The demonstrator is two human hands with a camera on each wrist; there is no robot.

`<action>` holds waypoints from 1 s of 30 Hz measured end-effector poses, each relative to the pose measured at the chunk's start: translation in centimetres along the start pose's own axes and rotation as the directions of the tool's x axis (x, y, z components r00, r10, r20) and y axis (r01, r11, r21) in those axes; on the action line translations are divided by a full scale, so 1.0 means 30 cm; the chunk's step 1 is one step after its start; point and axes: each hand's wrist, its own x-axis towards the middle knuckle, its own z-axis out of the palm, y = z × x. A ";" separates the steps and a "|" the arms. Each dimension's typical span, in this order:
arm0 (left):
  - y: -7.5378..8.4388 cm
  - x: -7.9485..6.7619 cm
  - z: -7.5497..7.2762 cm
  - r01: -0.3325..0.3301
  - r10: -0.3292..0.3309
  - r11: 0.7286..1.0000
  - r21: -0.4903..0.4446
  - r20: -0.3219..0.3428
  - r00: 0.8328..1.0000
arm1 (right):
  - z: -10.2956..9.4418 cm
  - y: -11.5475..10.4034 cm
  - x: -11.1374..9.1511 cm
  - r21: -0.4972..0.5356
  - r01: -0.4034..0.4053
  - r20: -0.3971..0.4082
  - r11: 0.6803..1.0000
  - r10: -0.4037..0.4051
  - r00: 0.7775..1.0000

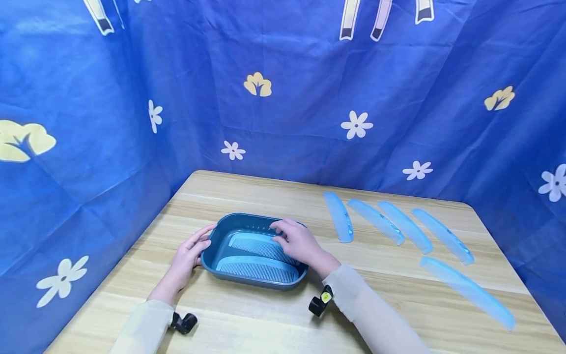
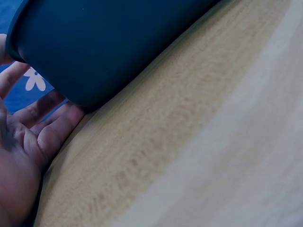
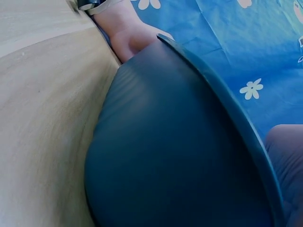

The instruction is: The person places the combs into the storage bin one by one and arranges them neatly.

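Observation:
A dark teal plastic basket (image 1: 254, 281) sits on the wooden table, with small holes in its far wall. My left hand (image 1: 189, 255) holds its left end, thumb at the rim and fingers against the outside; the left wrist view shows those fingers (image 2: 61, 123) by the lower corner. Inside lie two translucent blue combs, a near comb (image 1: 256, 268) and a far comb (image 1: 254, 243), side by side. Over the basket's right part hovers my right hand (image 1: 300, 243), fingers loosely bent with nothing between them. It hides the far comb's right end.
Several blue combs lie spread on the right of the table, among them a leftmost comb (image 1: 338, 217) close to the basket and a long comb (image 1: 468, 291) nearer the front. A blue patterned curtain (image 1: 292, 123) surrounds the table's back and sides.

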 end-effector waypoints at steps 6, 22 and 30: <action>-0.002 -0.001 0.000 -0.005 0.005 1.000 0.002 -0.007 1.000 | -0.019 0.015 -0.016 0.013 0.006 -0.039 1.000 -0.006 0.999; 0.013 -0.007 0.000 0.004 -0.004 1.000 0.012 0.002 1.000 | -0.082 0.063 -0.049 0.143 -0.013 -0.138 0.990 0.033 0.990; 0.007 0.000 0.001 0.003 -0.003 1.000 0.005 0.006 1.000 | -0.109 0.089 -0.058 0.243 -0.006 -0.260 0.970 0.071 0.963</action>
